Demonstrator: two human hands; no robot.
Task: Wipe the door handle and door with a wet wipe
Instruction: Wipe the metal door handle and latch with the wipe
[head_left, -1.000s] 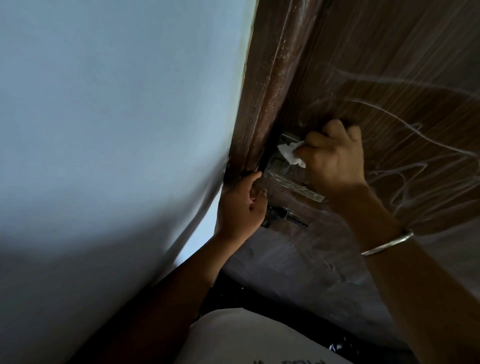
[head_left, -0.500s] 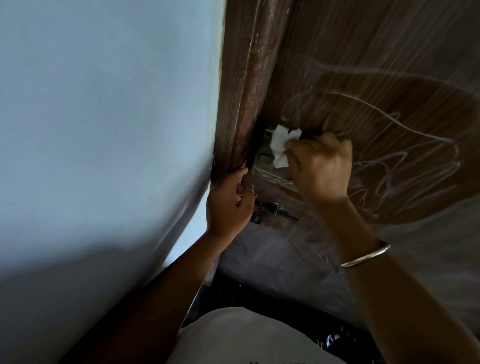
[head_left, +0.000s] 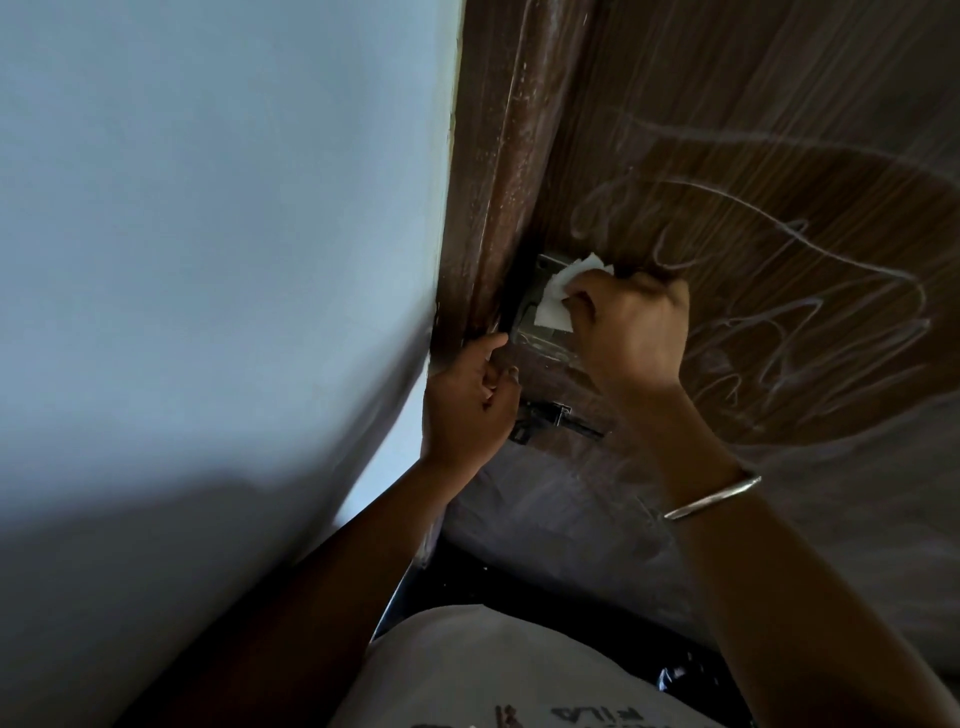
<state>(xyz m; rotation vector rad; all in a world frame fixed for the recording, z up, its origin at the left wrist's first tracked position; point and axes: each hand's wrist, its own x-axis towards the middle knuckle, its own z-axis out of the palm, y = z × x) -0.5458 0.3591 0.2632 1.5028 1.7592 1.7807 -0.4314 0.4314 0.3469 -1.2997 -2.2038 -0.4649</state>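
A brown wooden door (head_left: 753, 130) with pale scribble marks fills the upper right. My right hand (head_left: 631, 332) presses a white wet wipe (head_left: 556, 299) against the metal handle plate (head_left: 540, 338) at the door's left edge. The handle itself is hidden behind the hand and the wipe. My left hand (head_left: 467, 400) curls around the door's edge just below the plate, beside a small dark latch (head_left: 550, 418).
A pale blue wall (head_left: 208, 234) takes up the whole left side. The dark brown door frame (head_left: 498, 156) runs between wall and door. A metal bangle (head_left: 711, 496) sits on my right wrist. My light shirt (head_left: 493, 670) shows at the bottom.
My right hand with the wipe has shifted slightly along the handle plate, and the wipe now hangs more spread out. The left hand keeps its hold on the door edge.
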